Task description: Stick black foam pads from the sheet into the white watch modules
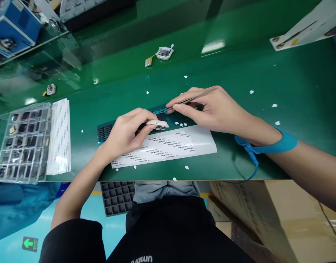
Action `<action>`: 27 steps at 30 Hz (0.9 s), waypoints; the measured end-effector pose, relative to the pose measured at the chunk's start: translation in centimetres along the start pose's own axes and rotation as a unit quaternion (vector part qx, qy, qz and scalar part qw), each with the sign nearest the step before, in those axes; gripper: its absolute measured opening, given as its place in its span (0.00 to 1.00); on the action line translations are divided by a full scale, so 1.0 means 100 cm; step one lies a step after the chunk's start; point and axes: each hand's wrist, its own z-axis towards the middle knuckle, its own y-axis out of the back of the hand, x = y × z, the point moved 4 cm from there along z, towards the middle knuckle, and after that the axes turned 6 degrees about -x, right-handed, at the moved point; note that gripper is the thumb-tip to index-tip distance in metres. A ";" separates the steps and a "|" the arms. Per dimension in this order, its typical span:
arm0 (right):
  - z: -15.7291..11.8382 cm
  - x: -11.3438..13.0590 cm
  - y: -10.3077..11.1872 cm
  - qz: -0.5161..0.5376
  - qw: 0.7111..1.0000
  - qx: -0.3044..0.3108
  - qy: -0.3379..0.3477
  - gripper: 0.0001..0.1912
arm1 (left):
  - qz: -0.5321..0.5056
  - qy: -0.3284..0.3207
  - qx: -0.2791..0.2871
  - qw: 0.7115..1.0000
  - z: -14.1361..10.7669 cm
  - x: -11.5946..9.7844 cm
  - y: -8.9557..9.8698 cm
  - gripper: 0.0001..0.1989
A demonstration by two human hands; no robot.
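My left hand (129, 131) pinches a small white device (158, 124) between thumb and fingers, above a white sheet printed with rows of text (168, 146). To its right, my right hand (203, 107) is closed on thin metal tweezers (193, 98), whose tips point left over a dark strip with rows of small black parts (104, 132). The tweezer tips are over the strip's blue part, and whether they grip anything is too small to tell. A blue wrist strap (280, 143) with a cord circles my right wrist. Part of the strip is hidden behind my left hand.
On the green table (239, 160) lie small white bits. A clear compartment tray (24, 142) and white label sheets (59, 138) are at the left. Farther back is another white device (165, 53) wired to a yellow-edged battery (148, 61). A blue box (20, 23) stands at the upper left.
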 end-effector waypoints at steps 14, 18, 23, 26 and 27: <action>0.002 -0.016 -0.006 0.012 0.999 0.015 0.032 0.14 | 0.014 0.017 0.056 0.998 -0.003 0.012 -0.012 0.08; -0.002 -0.012 -0.013 -0.012 0.997 -0.008 0.074 0.13 | 0.009 0.037 0.057 0.998 -0.003 0.014 -0.015 0.09; 0.001 -0.003 -0.001 -0.088 0.990 -0.077 0.078 0.14 | 0.025 0.045 0.070 0.996 -0.003 0.015 -0.018 0.09; 0.003 0.000 0.010 -0.120 0.980 -0.121 0.102 0.12 | 0.049 0.034 0.077 0.995 -0.006 0.012 -0.018 0.10; 0.002 0.001 0.011 -0.123 0.978 -0.126 0.115 0.11 | 0.052 0.011 0.076 0.996 -0.007 0.008 -0.017 0.10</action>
